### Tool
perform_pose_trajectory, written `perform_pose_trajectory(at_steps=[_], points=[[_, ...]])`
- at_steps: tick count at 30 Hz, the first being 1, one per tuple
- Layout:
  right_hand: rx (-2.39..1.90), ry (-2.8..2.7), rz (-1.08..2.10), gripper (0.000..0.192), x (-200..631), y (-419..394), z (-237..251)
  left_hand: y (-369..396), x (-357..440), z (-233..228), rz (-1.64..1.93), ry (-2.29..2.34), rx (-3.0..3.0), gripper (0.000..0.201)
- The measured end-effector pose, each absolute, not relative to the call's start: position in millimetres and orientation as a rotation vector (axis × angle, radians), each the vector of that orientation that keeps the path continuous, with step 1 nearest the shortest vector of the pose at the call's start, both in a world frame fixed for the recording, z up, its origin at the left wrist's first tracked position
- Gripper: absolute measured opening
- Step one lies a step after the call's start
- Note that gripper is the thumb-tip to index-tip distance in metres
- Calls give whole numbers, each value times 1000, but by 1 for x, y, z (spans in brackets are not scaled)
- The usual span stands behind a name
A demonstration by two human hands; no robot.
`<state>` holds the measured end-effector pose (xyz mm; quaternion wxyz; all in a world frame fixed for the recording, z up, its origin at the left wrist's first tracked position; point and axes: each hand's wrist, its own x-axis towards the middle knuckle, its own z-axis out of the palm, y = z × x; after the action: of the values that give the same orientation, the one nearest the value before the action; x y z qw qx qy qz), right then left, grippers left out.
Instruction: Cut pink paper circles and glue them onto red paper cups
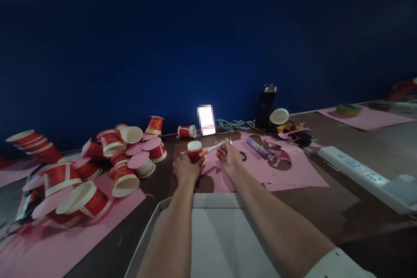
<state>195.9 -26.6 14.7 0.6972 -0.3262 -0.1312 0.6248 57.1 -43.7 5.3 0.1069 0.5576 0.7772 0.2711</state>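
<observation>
Left hand (185, 169) grips a red paper cup (195, 151) upright on the table (345, 200) — fingers clenched round it. Right hand (230, 156) pinches a pen (213, 148), tip at the cup's side. Marking step, likely; next needs a steady cup.

Cup (194, 151) in left hand (185, 169); pen (213, 148) in right hand (230, 158)

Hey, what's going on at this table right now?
A person sits at a table spread with pink paper. Their left hand holds a small red paper cup, and their right hand holds a white pen with its tip at the cup. A heap of similar red cups with pink paper circles lies to the left. A purple glue stick rests on the cut pink sheet.
</observation>
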Motion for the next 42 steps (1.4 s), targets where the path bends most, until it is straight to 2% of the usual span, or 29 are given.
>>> perform_pose_trajectory(at_steps=[3, 5, 9, 11, 16, 19, 23, 31, 38, 42], points=[[-726, -310, 1371, 19, 196, -25, 13, -46, 57, 5, 711, 2364, 1603, 75], [-737, -305, 1347, 20, 197, -24, 12, -48, 58, 9, 792, 2414, 1563, 75], [-757, -320, 1289, 21, 199, -22, 11, -57, 61, 20, 1278, 2381, 1752, 44], [-755, -341, 1277, 21, 200, -22, 11, -62, 63, 26, 1376, 2255, 1878, 32], [-739, -374, 1247, 23, 200, -22, 12, -72, 70, 31, 1236, 1901, 2216, 34], [-753, -418, 1234, 25, 200, -21, 12, -74, 76, 30, 988, 1757, 2273, 37], [-830, -574, 1226, 30, 196, -24, 10, -74, 82, 27, 731, 1847, 2161, 42], [-1360, -1169, 1062, 44, 190, -30, 2, -75, 93, 20, 490, 1886, 2161, 54], [-1309, -868, 1294, 41, 193, -13, -13, -79, 97, 20, 450, 1916, 2189, 57], [-1240, -653, 1290, 47, 212, -3, -9, -90, 108, 19, 499, 1708, 2263, 53]])
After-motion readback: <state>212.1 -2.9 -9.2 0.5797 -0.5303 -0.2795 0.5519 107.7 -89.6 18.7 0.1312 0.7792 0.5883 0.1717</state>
